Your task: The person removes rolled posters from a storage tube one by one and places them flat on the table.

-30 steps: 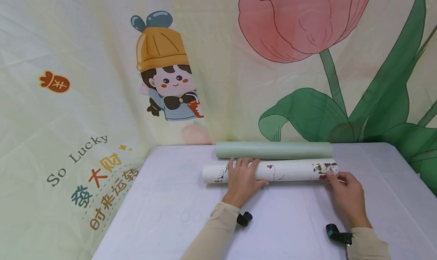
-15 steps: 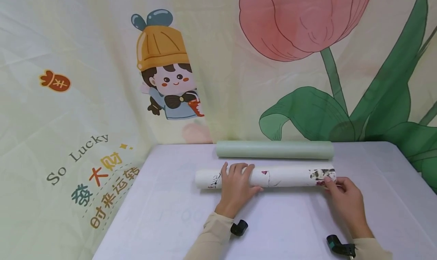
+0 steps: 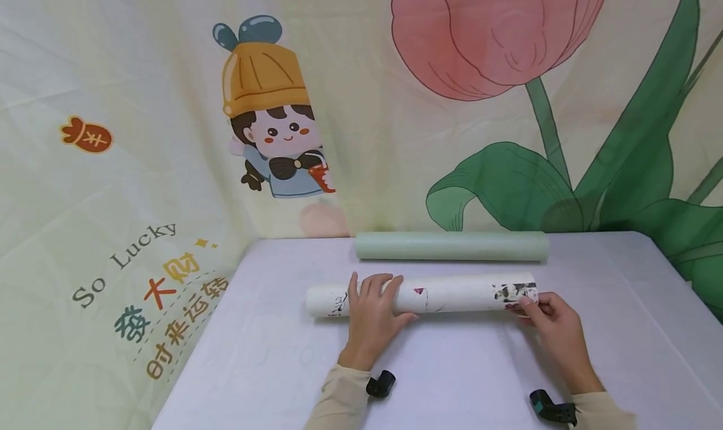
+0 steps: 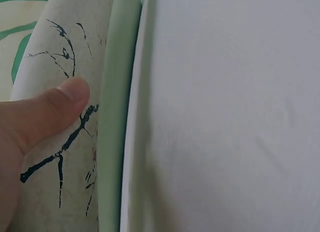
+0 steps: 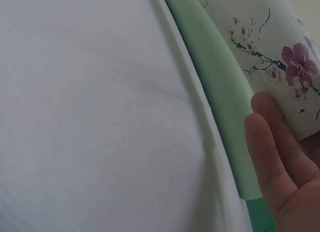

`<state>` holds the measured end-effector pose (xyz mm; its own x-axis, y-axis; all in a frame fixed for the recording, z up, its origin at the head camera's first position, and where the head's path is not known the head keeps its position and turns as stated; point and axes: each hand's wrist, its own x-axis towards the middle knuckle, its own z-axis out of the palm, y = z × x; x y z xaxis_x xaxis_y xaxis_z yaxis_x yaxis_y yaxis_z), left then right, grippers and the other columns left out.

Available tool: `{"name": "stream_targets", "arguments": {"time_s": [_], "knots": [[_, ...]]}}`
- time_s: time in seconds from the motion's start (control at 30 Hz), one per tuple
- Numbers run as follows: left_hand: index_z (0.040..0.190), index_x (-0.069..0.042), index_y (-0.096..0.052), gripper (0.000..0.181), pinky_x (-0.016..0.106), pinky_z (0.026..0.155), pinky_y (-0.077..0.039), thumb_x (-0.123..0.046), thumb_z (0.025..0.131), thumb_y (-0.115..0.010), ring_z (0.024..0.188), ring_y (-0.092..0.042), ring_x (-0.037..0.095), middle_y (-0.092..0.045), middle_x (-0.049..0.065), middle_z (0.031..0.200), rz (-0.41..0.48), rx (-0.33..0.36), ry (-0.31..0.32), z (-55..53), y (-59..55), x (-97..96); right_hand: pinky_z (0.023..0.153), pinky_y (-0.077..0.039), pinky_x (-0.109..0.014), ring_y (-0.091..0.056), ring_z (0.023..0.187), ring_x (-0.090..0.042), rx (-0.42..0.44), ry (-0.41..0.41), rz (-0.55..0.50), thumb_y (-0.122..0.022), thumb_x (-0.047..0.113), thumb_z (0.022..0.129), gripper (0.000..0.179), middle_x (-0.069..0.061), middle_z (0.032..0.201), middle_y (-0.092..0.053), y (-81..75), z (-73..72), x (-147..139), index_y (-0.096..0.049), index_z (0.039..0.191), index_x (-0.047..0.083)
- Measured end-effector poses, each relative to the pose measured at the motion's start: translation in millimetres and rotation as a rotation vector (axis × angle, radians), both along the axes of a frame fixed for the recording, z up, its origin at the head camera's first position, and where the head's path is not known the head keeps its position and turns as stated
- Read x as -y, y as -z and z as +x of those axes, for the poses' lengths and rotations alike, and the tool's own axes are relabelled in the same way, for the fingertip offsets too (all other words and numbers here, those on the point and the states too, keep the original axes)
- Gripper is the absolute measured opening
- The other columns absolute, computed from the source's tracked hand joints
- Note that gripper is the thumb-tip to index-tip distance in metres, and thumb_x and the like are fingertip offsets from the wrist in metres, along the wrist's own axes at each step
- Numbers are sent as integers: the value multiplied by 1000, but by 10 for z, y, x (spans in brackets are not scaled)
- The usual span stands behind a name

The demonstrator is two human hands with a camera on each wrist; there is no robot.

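Note:
In the head view, a white paper roll printed with plum blossom point(image 3: 457, 294) lies crosswise on the table. My left hand point(image 3: 371, 322) grips it left of its middle, fingers over the top and thumb along the near side. My right hand point(image 3: 556, 339) pinches its right end between thumb and fingers. The left thumb point(image 4: 60, 105) presses on the printed branches in the left wrist view. Two right fingers point(image 5: 267, 157) show beside the roll's end in the right wrist view. A plain pale green roll point(image 3: 452, 247) lies behind, apart from the white one.
The table point(image 3: 452, 380) has a white cover. Its back edge meets a hanging cloth point(image 3: 367, 135) printed with a tulip, a cartoon child and lettering. Small black cameras point(image 3: 381, 385) sit at both wrists.
Both hands have brought the white roll nearer to me and to the left, widening the gap to the green roll. The grip looks the same, and the green roll stays put.

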<state>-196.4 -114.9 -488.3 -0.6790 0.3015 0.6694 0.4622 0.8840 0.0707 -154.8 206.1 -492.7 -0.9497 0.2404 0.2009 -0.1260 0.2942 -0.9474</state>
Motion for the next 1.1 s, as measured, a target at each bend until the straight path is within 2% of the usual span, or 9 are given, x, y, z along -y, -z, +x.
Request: {"name": "stream_targets", "arguments": {"time_s": [0.23,0.37,0.53,0.7,0.83,1.0,1.1], "knots": [[123,-15,-69,83,65,110,-27,-55,54,-94,111,-59,30,-64,7,118,6,-51,13,-33,56,80,72,-59,-29,-72,84,-15,-19,-62,7,-63,22,101,30,-23,103,-71,14,-2,26,-61,107,-7],[123,-15,-69,83,65,110,-27,-55,54,-93,111,-60,30,-64,6,118,19,-48,11,-23,70,115,74,-58,-29,-72,85,-21,-7,-93,15,-62,25,101,33,-21,104,-72,-11,0,16,-65,109,-6],[124,-15,-69,82,66,109,-27,-53,56,-94,111,-59,30,-65,5,119,37,-21,23,4,58,166,75,-59,-31,-73,87,-18,22,-152,-95,-62,26,101,35,-15,102,-74,-54,8,-5,-65,106,-8],[123,-15,-69,85,67,106,-30,-51,52,-96,109,-60,30,-65,6,118,42,-43,35,18,32,227,77,-59,-37,-73,91,-24,-6,-263,-204,-58,19,103,33,-16,102,-73,-75,30,22,-58,101,-14],[125,-14,-68,86,68,106,-30,-49,51,-97,111,-60,30,-64,7,119,42,-64,46,20,16,269,78,-59,-37,-73,93,-27,-18,-315,-201,-56,19,104,33,-19,104,-72,-88,37,58,-54,104,-13],[127,-14,-67,87,67,107,-29,-46,53,-98,115,-58,30,-63,7,122,46,-84,72,20,19,283,76,-59,-34,-73,88,-30,-10,-323,-171,-54,20,105,35,-18,100,-74,-85,48,76,-57,119,-12],[128,-15,-67,85,67,108,-28,-45,54,-98,116,-58,30,-63,8,124,47,-101,80,26,13,278,75,-59,-32,-74,85,-31,-5,-329,-161,-52,21,106,38,-18,97,-74,-82,50,80,-60,119,-14]]}}
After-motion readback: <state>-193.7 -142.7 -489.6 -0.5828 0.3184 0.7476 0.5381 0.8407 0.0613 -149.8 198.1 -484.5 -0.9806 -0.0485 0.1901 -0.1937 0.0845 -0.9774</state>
